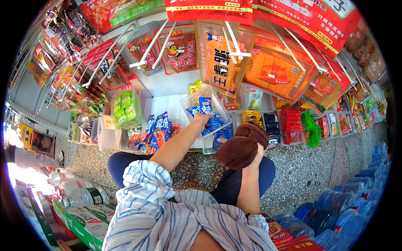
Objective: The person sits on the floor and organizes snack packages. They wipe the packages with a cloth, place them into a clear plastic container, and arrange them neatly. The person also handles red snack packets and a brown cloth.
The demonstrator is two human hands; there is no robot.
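Observation:
My left hand (203, 120) reaches into a clear plastic bin (225, 116), its fingers closed around blue snack packets (205, 105). Other blue packets (216, 123) lie in the same bin, which sits tilted over the shelf's front edge. A thick brown cloth (240, 147) is bunched up in my right hand (258, 156), in front of the shelf and above my knee. Just beneath the tilted bin is another bin with blue packets (222, 140). The tips of my left fingers are hidden among the packets.
White hooks (234, 40) with hanging snack bags (226, 59) jut out overhead. Bins of red packets (290, 125) and green packets (127, 108) line the shelf. Blue water jugs (326, 207) stand behind right, cartons (91, 222) behind left. A person's leg (34, 157) shows far left.

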